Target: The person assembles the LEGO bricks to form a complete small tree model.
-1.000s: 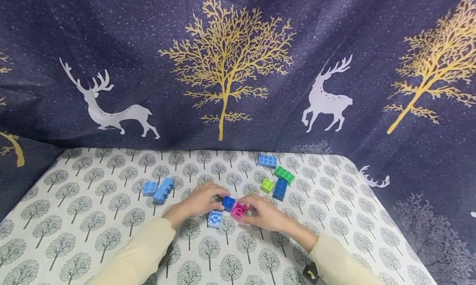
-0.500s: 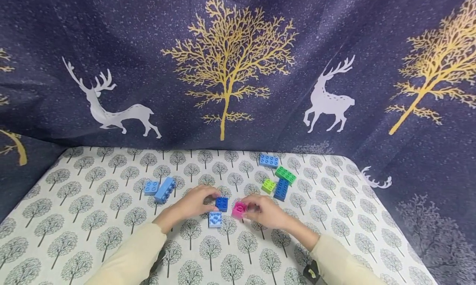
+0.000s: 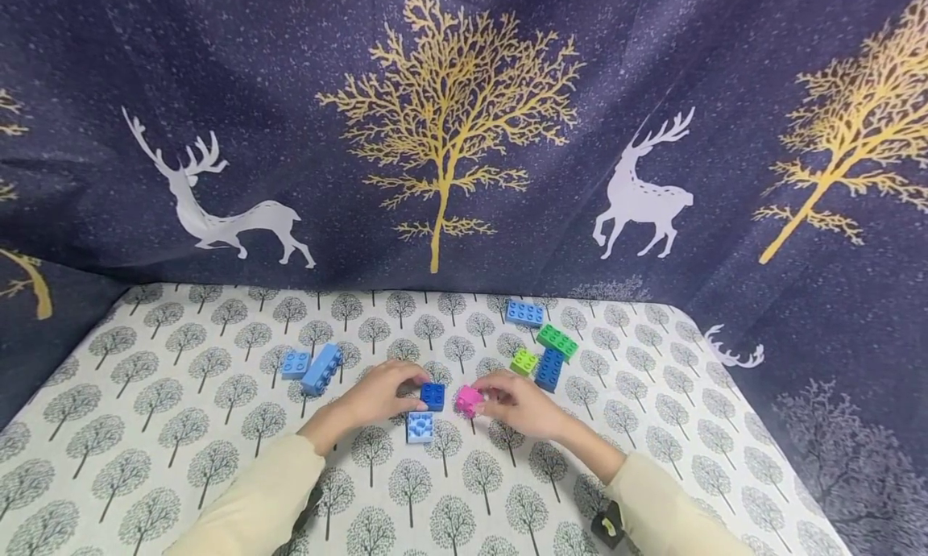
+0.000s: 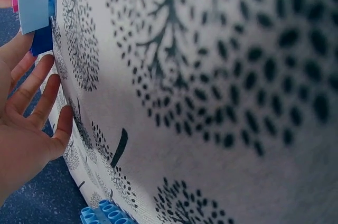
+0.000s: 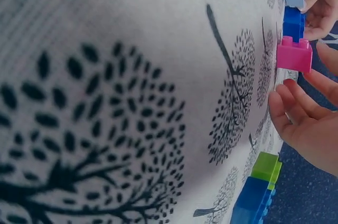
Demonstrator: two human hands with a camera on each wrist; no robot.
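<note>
My left hand (image 3: 383,395) pinches a dark blue square toy building brick (image 3: 432,396) by its left side, between thumb and forefinger. The brick's studs face up. Just in front of it lies a light blue brick (image 3: 420,427), hollow underside up, its studs toward the cloth in the left wrist view. My right hand (image 3: 518,407) holds a pink brick (image 3: 470,400) by thumb and fingertips, a short gap to the right of the dark blue one. In the right wrist view the pink brick (image 5: 294,55) is turned on its side, its studs pointing sideways; the other fingers are spread below.
At left lie a small blue brick (image 3: 295,365) and a longer blue brick (image 3: 322,370) on its side. A cluster at back right has a blue brick (image 3: 524,313), a green brick (image 3: 557,342), a lime brick (image 3: 524,361) and a dark blue long brick (image 3: 548,369).
My left hand has drawn the dark blue brick left, away from the pink one, and it now shows its studs. My right hand has turned the pink brick from hollow side up onto its side.
</note>
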